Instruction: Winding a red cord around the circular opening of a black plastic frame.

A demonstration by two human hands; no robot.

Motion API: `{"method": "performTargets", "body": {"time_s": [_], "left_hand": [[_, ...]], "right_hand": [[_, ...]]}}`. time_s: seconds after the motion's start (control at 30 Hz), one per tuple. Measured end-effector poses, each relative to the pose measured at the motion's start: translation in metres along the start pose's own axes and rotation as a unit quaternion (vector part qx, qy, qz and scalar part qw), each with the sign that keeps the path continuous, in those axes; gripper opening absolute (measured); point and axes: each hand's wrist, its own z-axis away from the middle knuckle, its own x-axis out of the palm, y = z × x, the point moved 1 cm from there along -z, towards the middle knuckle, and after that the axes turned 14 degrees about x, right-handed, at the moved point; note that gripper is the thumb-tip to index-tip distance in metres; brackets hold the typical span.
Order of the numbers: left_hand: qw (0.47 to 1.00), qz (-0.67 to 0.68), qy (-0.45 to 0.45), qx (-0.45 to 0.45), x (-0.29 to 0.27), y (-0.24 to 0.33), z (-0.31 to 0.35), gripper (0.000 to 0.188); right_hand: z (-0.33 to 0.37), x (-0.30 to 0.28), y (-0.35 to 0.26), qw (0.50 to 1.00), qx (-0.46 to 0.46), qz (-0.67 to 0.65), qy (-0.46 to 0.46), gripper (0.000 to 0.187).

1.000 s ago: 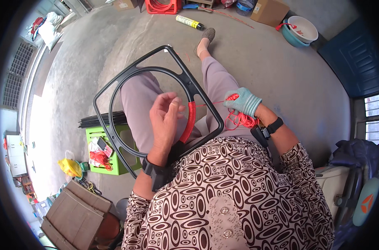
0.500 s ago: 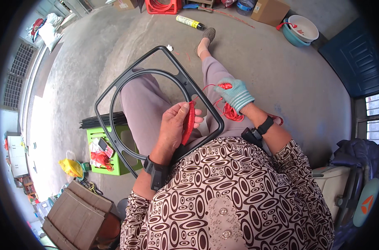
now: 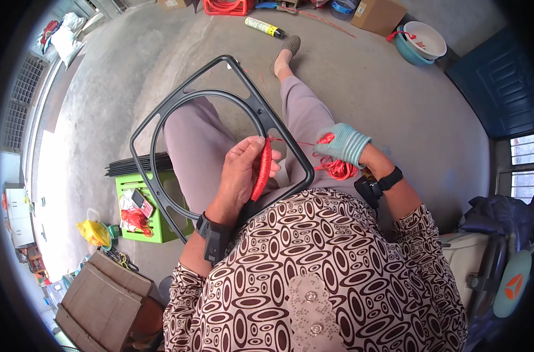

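A black square frame with a round inner ring rests tilted across my lap. Red cord is wound tightly round the ring's near right part. My bare left hand is closed on that wrapped stretch, thumb at the upper end of the winding. My right hand, in a striped light-green glove, is closed on a bundle of red cord, with loops hanging below it. A length of cord runs taut from the glove to the wrapping.
A green stool at left carries a phone, red cord and black frames. Near it are a yellow bag and a cardboard box. A spray can and basins sit on the floor ahead.
My right hand has moved right and slightly down with the cord bundle, and the cord to the ring has straightened. My left hand keeps its grip on the wrapped ring.
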Motion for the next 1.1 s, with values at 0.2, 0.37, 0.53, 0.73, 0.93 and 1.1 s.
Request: {"method": "performTargets", "body": {"time_s": [0.2, 0.37, 0.53, 0.73, 0.93, 1.1], "left_hand": [[0.999, 0.009, -0.02, -0.043, -0.002, 0.001, 0.006, 0.025], [0.998, 0.008, 0.004, -0.055, -0.002, -0.001, 0.004, 0.025], [0.998, 0.032, -0.019, -0.048, 0.0, 0.002, 0.007, 0.026], [0.997, 0.021, -0.057, -0.047, 0.016, 0.004, 0.011, 0.027], [0.991, 0.053, -0.085, -0.086, 0.024, -0.002, 0.009, 0.029], [0.988, 0.089, -0.071, -0.101, 0.039, -0.006, 0.013, 0.025]], "right_hand": [[0.006, -0.016, 0.032, 0.918, 0.027, -0.391, -0.052, 0.033], [0.021, -0.035, 0.02, 0.989, 0.061, 0.005, 0.135, 0.036], [0.029, -0.046, 0.004, 0.947, -0.023, 0.086, 0.308, 0.04], [-0.013, -0.019, -0.035, 0.898, -0.067, -0.251, 0.356, 0.033], [-0.055, 0.02, -0.061, 0.779, 0.035, -0.626, -0.018, 0.021], [-0.029, 0.02, -0.068, 0.709, -0.042, -0.641, -0.292, 0.029]]}}
